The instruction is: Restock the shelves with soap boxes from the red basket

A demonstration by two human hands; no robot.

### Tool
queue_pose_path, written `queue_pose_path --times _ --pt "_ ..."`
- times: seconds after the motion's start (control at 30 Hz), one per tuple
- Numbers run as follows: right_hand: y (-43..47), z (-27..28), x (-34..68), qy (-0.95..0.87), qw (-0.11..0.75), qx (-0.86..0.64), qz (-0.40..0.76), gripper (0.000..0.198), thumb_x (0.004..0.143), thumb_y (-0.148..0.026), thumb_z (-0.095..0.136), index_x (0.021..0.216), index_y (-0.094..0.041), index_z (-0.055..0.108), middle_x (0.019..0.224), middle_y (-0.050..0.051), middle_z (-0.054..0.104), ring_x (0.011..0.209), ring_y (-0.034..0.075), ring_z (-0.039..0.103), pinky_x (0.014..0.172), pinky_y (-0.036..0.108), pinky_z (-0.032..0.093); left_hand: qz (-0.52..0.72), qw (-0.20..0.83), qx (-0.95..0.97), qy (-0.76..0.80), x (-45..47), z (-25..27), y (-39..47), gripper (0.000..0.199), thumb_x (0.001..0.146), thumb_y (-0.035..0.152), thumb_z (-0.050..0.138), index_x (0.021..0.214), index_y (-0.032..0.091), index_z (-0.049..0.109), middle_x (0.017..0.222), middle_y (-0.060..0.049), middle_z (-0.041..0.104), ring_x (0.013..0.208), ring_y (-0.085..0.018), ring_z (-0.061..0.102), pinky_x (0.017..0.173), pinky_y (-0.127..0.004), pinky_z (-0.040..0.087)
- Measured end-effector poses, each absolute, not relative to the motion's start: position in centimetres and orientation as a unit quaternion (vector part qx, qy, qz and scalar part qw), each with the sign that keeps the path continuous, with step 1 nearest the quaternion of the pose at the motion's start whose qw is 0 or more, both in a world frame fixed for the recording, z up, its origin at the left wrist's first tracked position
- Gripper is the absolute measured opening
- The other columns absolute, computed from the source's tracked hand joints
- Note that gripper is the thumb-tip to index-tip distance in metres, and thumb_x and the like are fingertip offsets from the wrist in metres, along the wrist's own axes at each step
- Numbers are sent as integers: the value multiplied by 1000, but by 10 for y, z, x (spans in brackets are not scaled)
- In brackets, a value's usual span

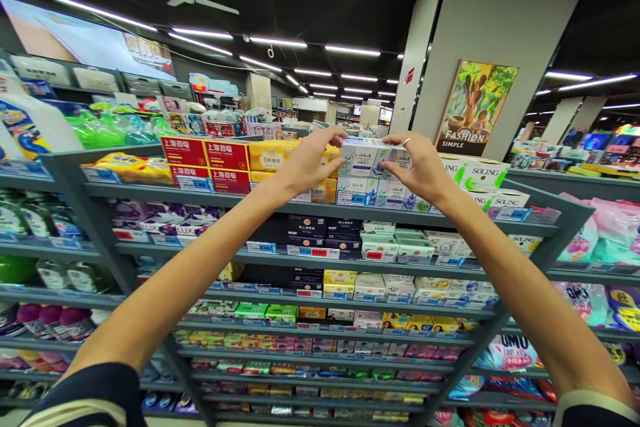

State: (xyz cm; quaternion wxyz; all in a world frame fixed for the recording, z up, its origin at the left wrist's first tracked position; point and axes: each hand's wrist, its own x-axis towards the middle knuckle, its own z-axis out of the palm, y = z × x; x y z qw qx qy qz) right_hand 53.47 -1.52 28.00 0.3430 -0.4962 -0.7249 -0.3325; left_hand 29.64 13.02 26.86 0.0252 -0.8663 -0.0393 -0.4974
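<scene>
Both hands are raised to the top shelf, at a stack of white and light-blue soap boxes. My left hand [316,161] curls its fingers and thumb around the left end of the upper soap boxes [361,159]. At their right end, my right hand [421,165] grips with the thumb in front and fingers on top; it wears a ring. Directly below sits a lower row of matching soap boxes [353,185], with a blue price tag [358,199] in front. Yellow soap boxes [270,156] stand left of the stack, partly behind my left hand.
Red soap boxes [227,155] fill the shelf farther left, and white-green boxes [483,173] stand at the right. Several lower shelves [260,257] hold more boxed soaps. A large bottle [35,117] stands at far left. Behind the shelf rises a grey pillar [515,20] with a picture [475,103].
</scene>
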Motion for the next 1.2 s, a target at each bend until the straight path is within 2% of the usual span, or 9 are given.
queue_pose_path --times 0.27,0.57,0.77,1.2 --pt "-16 278 532 -716 335 -513 -334 40 91 -31 72 129 -28 63 131 9 72 125 37 61 108 60 44 -509 47 -859 -25 300 260 140 41 90 14 71 128 20 60 129 -10 71 118 -25 65 107 -44 50" --pt "-14 282 534 -726 327 -511 -323 38 91 -33 72 127 -28 64 128 9 72 122 36 62 108 60 42 -509 62 -858 -25 300 260 141 42 91 16 72 131 20 60 125 -10 72 117 -25 64 107 -43 49" --pt "-16 282 532 -725 332 -512 -320 39 88 -33 73 125 -26 63 124 10 72 117 35 63 105 57 45 -508 69 -858 -15 298 261 142 41 91 19 73 130 20 61 132 -10 71 125 -27 62 112 -47 46" --pt "-13 280 534 -727 363 -496 -305 39 87 -32 72 125 -25 63 122 10 70 117 33 63 105 54 48 -515 51 -855 -24 299 259 146 44 89 18 72 132 21 61 129 -10 72 123 -27 64 111 -47 47"
